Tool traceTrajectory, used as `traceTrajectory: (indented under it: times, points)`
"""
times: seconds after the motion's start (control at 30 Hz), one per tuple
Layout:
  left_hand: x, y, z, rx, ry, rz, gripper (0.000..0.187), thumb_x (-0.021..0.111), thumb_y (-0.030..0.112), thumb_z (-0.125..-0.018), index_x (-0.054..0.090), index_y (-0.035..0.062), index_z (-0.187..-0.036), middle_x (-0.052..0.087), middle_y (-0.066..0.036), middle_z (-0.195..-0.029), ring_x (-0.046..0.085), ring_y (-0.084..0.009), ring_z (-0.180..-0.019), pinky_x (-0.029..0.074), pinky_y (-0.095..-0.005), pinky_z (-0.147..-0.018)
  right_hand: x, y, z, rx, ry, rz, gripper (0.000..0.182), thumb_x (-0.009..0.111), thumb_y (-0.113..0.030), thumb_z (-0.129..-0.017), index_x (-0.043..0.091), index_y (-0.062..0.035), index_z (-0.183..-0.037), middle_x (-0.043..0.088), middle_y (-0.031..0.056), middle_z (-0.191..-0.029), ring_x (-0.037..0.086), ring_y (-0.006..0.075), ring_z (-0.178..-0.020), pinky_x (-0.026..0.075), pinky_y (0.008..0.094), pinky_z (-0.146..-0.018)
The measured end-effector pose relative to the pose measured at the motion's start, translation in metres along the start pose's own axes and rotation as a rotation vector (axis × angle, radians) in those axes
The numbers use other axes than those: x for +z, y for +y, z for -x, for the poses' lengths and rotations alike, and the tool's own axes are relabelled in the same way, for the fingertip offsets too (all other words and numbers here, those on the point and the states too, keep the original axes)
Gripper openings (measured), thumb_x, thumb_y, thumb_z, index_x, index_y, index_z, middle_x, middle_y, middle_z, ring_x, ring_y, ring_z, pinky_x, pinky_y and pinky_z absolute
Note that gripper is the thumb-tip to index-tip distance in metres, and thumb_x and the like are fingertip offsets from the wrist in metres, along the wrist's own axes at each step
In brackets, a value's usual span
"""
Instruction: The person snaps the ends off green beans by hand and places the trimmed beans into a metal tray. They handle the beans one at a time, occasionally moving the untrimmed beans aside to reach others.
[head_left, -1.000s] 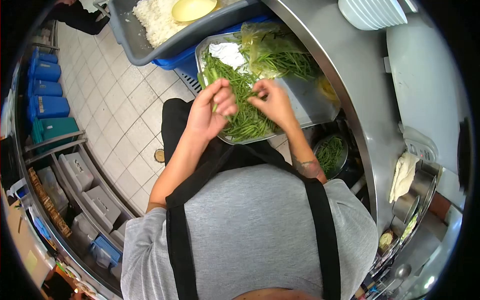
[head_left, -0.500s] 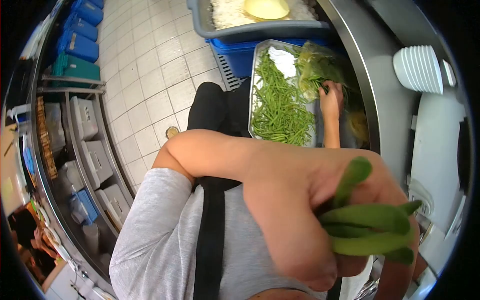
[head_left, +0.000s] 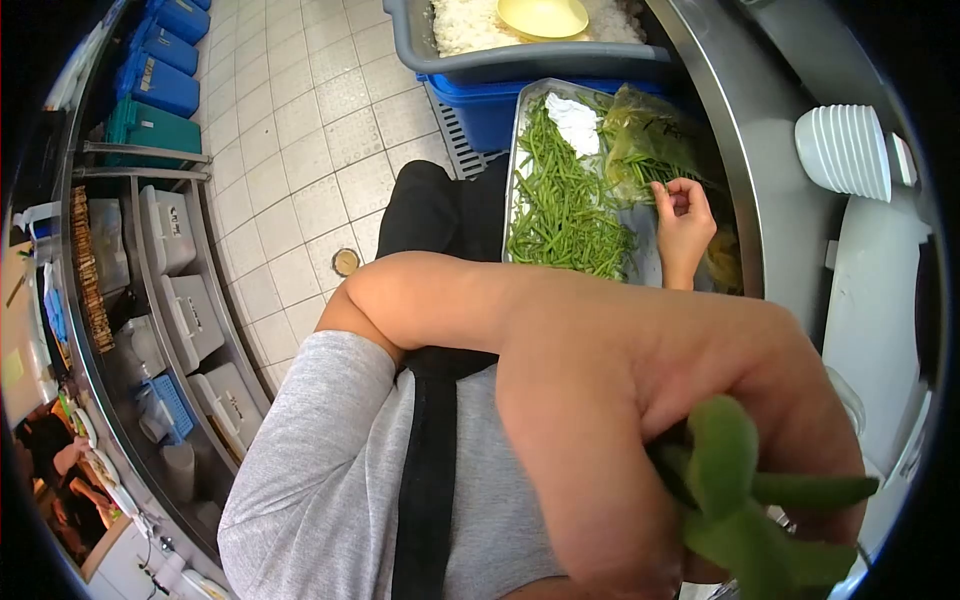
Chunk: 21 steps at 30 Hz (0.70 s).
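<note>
My left hand (head_left: 620, 420) is large and close to the camera, its fingers curled around several green beans (head_left: 725, 460) that stick out of the grip. Further off, my right hand (head_left: 688, 220) is raised palm-up beside a metal tray (head_left: 648, 262), thumb and fingers curled together; whatever may be between the fingertips is too small to make out. A loose heap of green beans (head_left: 560, 200) covers much of the tray. A clear plastic bag (head_left: 650, 130) with more beans in it lies along the tray's right side, close to my right fingertips.
Crumpled white paper (head_left: 573, 122) lies on the tray. Behind it a grey tub (head_left: 420, 55) holds white rice-like food and a yellow bowl (head_left: 543, 14). Stacked white bowls (head_left: 843, 152) stand on the steel counter (head_left: 735, 150) at right. Shelves with grey bins (head_left: 168, 232) line the left.
My right hand has lifted back from the bag's opening and turned palm-up. My left hand has shifted slightly right and down, and the beans in it have changed angle.
</note>
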<state>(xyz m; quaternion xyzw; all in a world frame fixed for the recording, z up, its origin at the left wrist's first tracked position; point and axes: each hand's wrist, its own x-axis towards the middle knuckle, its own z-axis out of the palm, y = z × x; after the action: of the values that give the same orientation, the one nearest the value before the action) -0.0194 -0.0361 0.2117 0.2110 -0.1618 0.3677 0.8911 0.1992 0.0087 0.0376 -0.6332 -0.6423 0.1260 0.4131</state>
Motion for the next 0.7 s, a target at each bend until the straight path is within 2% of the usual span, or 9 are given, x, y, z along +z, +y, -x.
traceTrajectory:
  times: [0.13, 0.23, 0.33, 0.4, 0.47, 0.5, 0.57, 0.6, 0.7]
  points:
    - [0.010, -0.008, 0.005, 0.020, 0.054, 0.008, 0.030, 0.060, 0.012, -0.080, 0.055, -0.0084, -0.101, 0.057, -0.003, -0.063, 0.050, -0.0040, -0.052, 0.037, -0.0194, -0.044, -0.007, -0.018, -0.001, 0.020, -0.011, -0.083, 0.015, 0.070, -0.008, -0.076, 0.058, -0.0013, -0.079, 0.054, -0.0006, -0.065, 0.047, 0.0062, -0.056, 0.039, 0.0205, -0.052]
    - [0.012, -0.012, 0.004, 0.029, 0.087, 0.020, 0.027, 0.060, 0.012, -0.081, 0.056, -0.0073, -0.099, 0.058, -0.004, -0.065, 0.051, -0.0042, -0.054, 0.038, -0.0196, -0.045, -0.008, -0.012, -0.004, 0.123, -0.130, -0.498, 0.013, 0.068, -0.005, -0.079, 0.057, -0.0014, -0.084, 0.055, -0.0030, -0.069, 0.047, 0.0028, -0.058, 0.036, 0.0164, -0.052]
    - [0.007, 0.001, 0.006, 0.017, 0.112, 0.044, 0.025, 0.059, 0.013, -0.081, 0.057, -0.0061, -0.098, 0.060, -0.005, -0.068, 0.052, -0.0044, -0.056, 0.039, -0.0198, -0.046, -0.013, -0.027, -0.008, 0.279, -0.264, -0.688, 0.015, 0.067, -0.003, -0.078, 0.057, -0.0016, -0.089, 0.057, -0.0017, -0.073, 0.050, 0.0031, -0.059, 0.037, 0.0164, -0.053]
    - [-0.033, 0.022, 0.004, 0.152, 0.185, -0.773, 0.022, 0.043, 0.014, -0.092, 0.051, -0.0032, -0.104, 0.051, -0.002, -0.068, 0.051, -0.0122, -0.062, 0.044, -0.0244, -0.060, -0.016, -0.035, -0.007, 0.303, -0.389, -0.774, 0.023, 0.065, -0.002, -0.079, 0.059, -0.0009, -0.101, 0.059, -0.0007, -0.077, 0.053, 0.0039, -0.062, 0.040, 0.0168, -0.055]
    - [-0.079, 0.021, 0.004, 0.202, 0.502, -1.202, 0.018, 0.045, 0.013, -0.092, 0.055, -0.0012, -0.098, 0.052, -0.001, -0.069, 0.047, -0.0071, -0.061, 0.041, -0.0211, -0.057, -0.014, -0.035, -0.006, 0.406, -0.504, -0.822, 0.023, 0.065, -0.002, -0.079, 0.061, -0.0005, -0.102, 0.060, -0.0006, -0.077, 0.052, 0.0037, -0.062, 0.041, 0.0169, -0.056]
    - [-0.103, 0.020, 0.011, 0.074, 0.616, -1.363, 0.017, 0.046, 0.014, -0.092, 0.057, 0.0016, -0.097, 0.053, 0.000, -0.069, 0.045, -0.0055, -0.060, 0.039, -0.0195, -0.056, -0.013, -0.035, -0.004, 0.393, -0.546, -0.788, 0.020, 0.064, -0.003, -0.080, 0.063, -0.0001, -0.099, 0.061, -0.0001, -0.077, 0.054, 0.0038, -0.063, 0.042, 0.0169, -0.057]
    - [-0.141, 0.008, 0.024, -0.220, 0.714, -1.516, 0.020, 0.051, 0.019, -0.090, 0.061, 0.0021, -0.093, 0.050, 0.003, -0.067, 0.045, -0.0045, -0.062, 0.037, -0.0193, -0.055, -0.009, -0.037, -0.001, 0.385, -0.595, -0.800, 0.020, 0.064, -0.005, -0.080, 0.063, 0.0000, -0.099, 0.061, 0.0003, -0.078, 0.055, 0.0047, -0.064, 0.043, 0.0174, -0.058]
    - [-0.155, -0.002, 0.030, -0.165, 0.679, -1.591, 0.022, 0.052, 0.022, -0.090, 0.061, 0.0017, -0.090, 0.047, 0.004, -0.062, 0.044, -0.0048, -0.058, 0.036, -0.0204, -0.051, -0.008, -0.038, 0.000, 0.376, -0.651, -0.809, 0.020, 0.065, -0.006, -0.080, 0.062, 0.0002, -0.099, 0.061, 0.0006, -0.078, 0.056, 0.0055, -0.066, 0.044, 0.0178, -0.059]
    - [-0.169, -0.016, 0.042, -0.337, 0.655, -1.443, 0.023, 0.054, 0.024, -0.090, 0.063, 0.0028, -0.088, 0.045, 0.005, -0.058, 0.041, -0.0046, -0.051, 0.033, -0.0205, -0.045, -0.008, -0.039, 0.001, 0.369, -0.662, -0.856, 0.014, 0.064, -0.005, -0.082, 0.062, 0.0009, -0.094, 0.063, 0.0031, -0.078, 0.059, 0.0064, -0.068, 0.046, 0.0182, -0.060]
